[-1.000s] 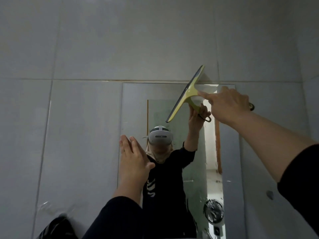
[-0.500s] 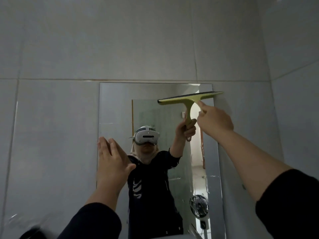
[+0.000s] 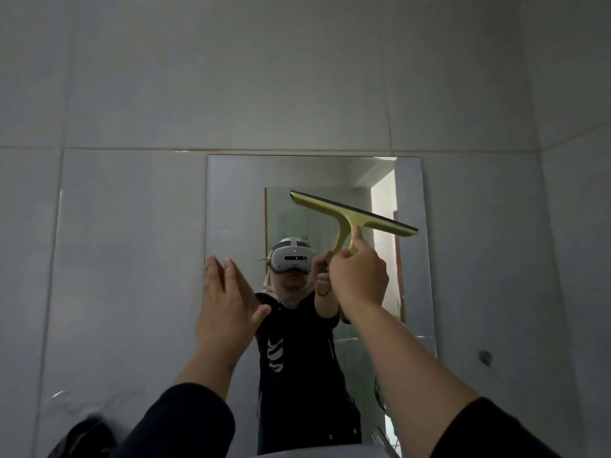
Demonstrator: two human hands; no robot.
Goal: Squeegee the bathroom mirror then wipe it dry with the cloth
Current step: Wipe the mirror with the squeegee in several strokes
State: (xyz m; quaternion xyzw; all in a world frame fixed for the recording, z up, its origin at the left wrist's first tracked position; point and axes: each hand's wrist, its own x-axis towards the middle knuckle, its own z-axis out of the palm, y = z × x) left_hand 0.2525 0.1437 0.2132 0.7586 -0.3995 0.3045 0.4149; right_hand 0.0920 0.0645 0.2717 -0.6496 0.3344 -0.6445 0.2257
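Observation:
A frameless rectangular mirror (image 3: 231, 206) hangs on the grey tiled wall. My right hand (image 3: 358, 276) grips the handle of a yellow squeegee (image 3: 350, 214), its dark blade laid against the glass in the upper right part and tilted down to the right. My left hand (image 3: 228, 302) is flat with fingers together and thumb out, by the mirror's left edge at mid height; I cannot tell whether it touches the glass. The mirror reflects a person in a black top with a headset. No cloth is in view.
Large grey wall tiles (image 3: 132, 259) surround the mirror. A dark object (image 3: 82, 438) sits at the bottom left corner. A small dark hole or plug (image 3: 485, 357) marks the wall right of the mirror. A corner with a side wall (image 3: 575, 226) rises at the right.
The squeegee swung from steeply tilted at the mirror's top edge to level, then came down the glass and now slopes down to the right. My left hand stayed by the left edge.

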